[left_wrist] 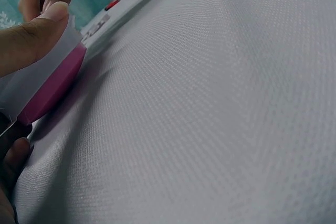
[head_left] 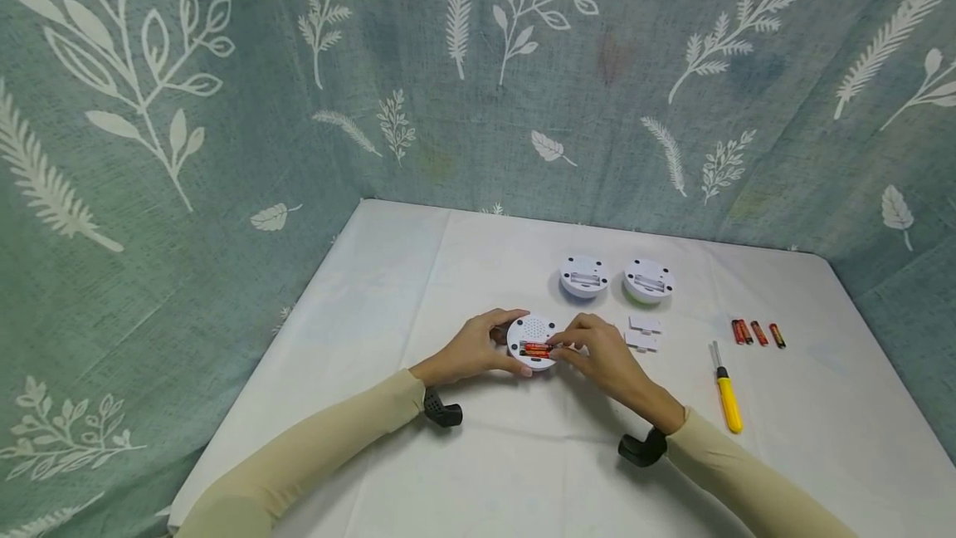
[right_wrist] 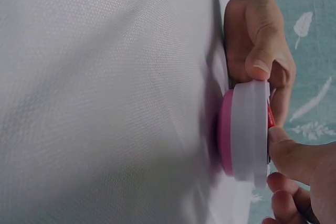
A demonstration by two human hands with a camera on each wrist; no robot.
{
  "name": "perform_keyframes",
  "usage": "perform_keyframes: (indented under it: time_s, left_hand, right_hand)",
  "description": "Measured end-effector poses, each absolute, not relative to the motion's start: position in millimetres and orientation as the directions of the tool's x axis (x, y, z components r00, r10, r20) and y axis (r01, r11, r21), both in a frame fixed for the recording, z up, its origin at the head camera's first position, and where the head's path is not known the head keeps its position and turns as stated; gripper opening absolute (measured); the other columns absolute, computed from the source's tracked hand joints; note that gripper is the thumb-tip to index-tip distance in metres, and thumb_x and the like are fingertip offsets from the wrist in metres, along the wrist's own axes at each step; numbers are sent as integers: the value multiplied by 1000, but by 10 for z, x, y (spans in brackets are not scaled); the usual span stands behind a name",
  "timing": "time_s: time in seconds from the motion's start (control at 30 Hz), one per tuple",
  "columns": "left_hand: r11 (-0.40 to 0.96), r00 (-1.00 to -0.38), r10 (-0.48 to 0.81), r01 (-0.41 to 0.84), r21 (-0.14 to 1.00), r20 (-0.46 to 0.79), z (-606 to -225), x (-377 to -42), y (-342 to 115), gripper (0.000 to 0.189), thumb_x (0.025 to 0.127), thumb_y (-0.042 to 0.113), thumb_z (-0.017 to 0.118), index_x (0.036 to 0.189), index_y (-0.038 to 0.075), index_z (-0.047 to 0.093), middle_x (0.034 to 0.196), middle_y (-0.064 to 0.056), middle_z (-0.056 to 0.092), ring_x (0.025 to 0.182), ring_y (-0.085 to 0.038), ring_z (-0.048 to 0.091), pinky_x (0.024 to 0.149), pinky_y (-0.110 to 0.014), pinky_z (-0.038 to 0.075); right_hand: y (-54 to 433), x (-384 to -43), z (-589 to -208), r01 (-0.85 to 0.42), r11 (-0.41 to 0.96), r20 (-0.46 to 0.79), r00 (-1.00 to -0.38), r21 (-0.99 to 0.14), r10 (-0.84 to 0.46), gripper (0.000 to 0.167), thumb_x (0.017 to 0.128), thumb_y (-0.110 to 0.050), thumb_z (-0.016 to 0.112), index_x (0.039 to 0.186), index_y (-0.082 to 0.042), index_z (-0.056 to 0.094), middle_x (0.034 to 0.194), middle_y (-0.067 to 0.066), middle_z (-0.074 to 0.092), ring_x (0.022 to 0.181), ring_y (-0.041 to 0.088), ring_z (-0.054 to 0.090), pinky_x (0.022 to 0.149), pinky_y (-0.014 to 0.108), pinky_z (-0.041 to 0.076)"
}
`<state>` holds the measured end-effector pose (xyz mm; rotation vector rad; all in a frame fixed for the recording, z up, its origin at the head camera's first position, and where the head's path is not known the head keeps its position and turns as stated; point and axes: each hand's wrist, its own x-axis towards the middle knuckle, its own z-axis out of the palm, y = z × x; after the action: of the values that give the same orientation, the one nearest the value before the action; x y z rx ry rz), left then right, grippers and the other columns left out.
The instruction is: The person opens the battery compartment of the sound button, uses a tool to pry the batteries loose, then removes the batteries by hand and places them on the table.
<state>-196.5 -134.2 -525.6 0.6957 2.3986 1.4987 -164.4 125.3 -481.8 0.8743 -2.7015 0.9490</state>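
Observation:
My left hand (head_left: 472,342) grips a round white device (head_left: 534,328) by its side, thumb at the near rim and fingers round the far side. The device's underside faces up, with speaker holes, dark feet and a battery slot. Two red AAA-size batteries (head_left: 534,349) lie side by side in that slot. With thumb and index finger, my right hand (head_left: 603,355) pinches the right end of a battery. The wrist views show a pink lower part (right_wrist: 226,132) of the device, facing the tabletop. My right fingertips partly cover the battery ends.
Two similar round devices (head_left: 585,279) (head_left: 648,281) stand behind, undersides up with bare battery slots. Small white battery covers (head_left: 641,341) lie right of my right hand. Farther right are several red batteries (head_left: 758,334) and a yellow-handled screwdriver (head_left: 729,402). A patterned curtain (head_left: 478,106) borders the white-covered table (head_left: 418,471).

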Motion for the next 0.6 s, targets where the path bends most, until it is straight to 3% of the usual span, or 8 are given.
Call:
perform_keyframes:
  time_s: [0.3,0.6]
  left_hand:
    - [374,-861,506,266,888,45,-5231,-1966,-1329,97,69,41,97,152,21,52,131,9,59,106,-14,59,92,-32,50]
    - [369,-859,510,271,889,50,-5224,-1965,-1336,97,69,39,97,152,18,52,129,8,60,105,-15,59,92,-33,50]
  right_hand:
    - [1257,-1671,-4781,-571,623,325,-820,-535,-472,12,85,-11,86,95,-14,82,90,-6,68,85,13,59,71,30,49]
    - [1368,-1661,-4753,-581,631,360,-814,-514,-456,13,86,-12,85,98,-15,82,86,-11,71,76,11,62,67,28,47]
